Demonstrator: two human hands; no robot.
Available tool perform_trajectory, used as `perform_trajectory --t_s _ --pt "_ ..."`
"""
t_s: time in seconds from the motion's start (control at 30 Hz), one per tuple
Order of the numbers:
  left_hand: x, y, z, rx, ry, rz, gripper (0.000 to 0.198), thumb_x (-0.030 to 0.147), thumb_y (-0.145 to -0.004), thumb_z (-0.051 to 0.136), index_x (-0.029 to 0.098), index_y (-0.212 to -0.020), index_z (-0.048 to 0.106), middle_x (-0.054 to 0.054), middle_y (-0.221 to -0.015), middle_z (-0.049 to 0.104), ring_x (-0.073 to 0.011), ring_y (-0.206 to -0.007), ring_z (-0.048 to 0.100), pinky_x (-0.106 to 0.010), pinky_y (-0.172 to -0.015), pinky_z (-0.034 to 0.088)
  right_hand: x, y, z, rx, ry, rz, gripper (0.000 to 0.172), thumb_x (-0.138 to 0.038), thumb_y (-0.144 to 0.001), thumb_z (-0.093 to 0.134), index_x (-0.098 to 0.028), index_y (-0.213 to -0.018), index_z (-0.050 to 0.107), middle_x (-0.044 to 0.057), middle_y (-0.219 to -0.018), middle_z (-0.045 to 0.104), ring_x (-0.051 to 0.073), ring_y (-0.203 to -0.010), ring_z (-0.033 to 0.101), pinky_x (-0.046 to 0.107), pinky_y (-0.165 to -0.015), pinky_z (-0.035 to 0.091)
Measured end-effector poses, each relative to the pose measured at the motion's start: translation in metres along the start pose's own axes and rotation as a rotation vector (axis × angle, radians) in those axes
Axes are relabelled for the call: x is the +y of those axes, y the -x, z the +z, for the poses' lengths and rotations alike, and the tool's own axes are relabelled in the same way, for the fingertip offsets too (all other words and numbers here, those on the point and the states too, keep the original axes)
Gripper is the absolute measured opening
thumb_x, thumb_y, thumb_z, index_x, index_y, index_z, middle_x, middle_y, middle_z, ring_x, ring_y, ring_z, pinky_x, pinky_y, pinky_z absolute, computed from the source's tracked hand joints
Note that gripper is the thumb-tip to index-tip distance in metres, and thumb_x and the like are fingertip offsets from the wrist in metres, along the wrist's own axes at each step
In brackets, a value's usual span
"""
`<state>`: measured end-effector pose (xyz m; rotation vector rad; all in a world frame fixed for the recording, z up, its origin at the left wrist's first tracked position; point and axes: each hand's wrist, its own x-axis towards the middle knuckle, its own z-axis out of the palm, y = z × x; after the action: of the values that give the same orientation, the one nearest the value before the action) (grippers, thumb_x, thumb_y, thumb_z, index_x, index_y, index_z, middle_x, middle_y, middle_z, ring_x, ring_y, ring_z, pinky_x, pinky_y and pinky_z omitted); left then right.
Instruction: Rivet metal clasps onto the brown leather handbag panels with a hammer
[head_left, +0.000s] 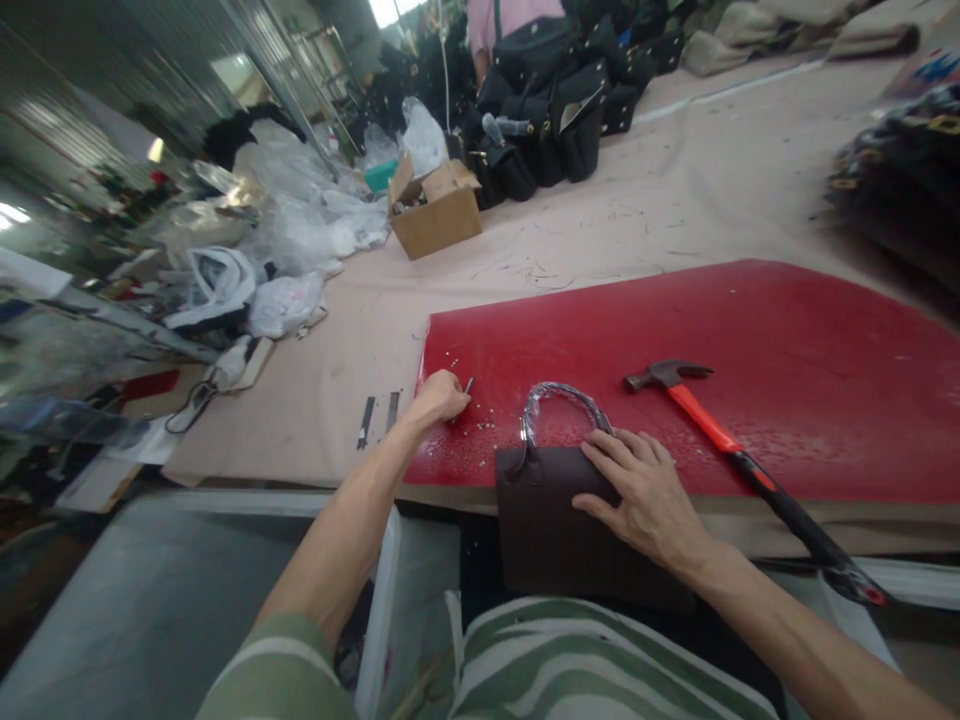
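My left hand [447, 396] is pinching what looks like a thin greenish stick [469, 385] over the near left corner of the shiny red sheet [570, 340]. Right hand [639, 486] is spread on a dark brown, flat-sided bag [544, 540] that sticks out past the tabletop's [337, 340] near edge. Probably light, stiffish, smooth; I'd grip the body, since that plastic-wrapped arched handle [559, 388] looks slippery.
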<state>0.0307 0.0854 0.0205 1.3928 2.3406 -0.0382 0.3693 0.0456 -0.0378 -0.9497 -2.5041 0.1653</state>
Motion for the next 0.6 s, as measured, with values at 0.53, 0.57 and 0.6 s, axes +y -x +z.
perform_trajectory --t_s 0.53,0.57,0.6 --pt "-0.15 0.018 -0.02 0.32 0.071 -0.403 0.036 0.04 -0.087 0.064 0.008 -0.103 0.07 -0.024 -0.104 0.073 -0.0302 -0.105 0.069 -0.031 -0.081 0.051 0.009 -0.005 0.014 0.145 0.038 -0.099 0.058 -0.06 -0.094 0.048 -0.017 -0.129 0.064 0.017 -0.125 0.067 0.041 -0.112 0.056 0.057 -0.091 0.046" --pt "-0.156 0.016 -0.021 0.289 0.078 -0.422 0.037 0.043 -0.085 0.066 0.007 -0.096 0.071 -0.024 -0.094 0.074 -0.0299 -0.098 0.071 -0.03 -0.076 0.051 0.009 -0.005 0.015 0.137 0.036 -0.093 0.058 -0.06 -0.094 0.048 -0.018 -0.13 0.064 0.017 -0.126 0.066 0.041 -0.113 0.056 0.057 -0.092 0.046" --pt "-0.161 0.013 -0.022 0.258 0.089 -0.431 0.039 0.046 -0.085 0.066 0.007 -0.089 0.071 -0.021 -0.083 0.073 -0.0284 -0.089 0.072 -0.029 -0.072 0.051 0.01 -0.005 0.015 0.126 0.035 -0.085 0.058 -0.061 -0.094 0.048 -0.018 -0.13 0.064 0.016 -0.126 0.066 0.04 -0.114 0.056 0.057 -0.092 0.046"
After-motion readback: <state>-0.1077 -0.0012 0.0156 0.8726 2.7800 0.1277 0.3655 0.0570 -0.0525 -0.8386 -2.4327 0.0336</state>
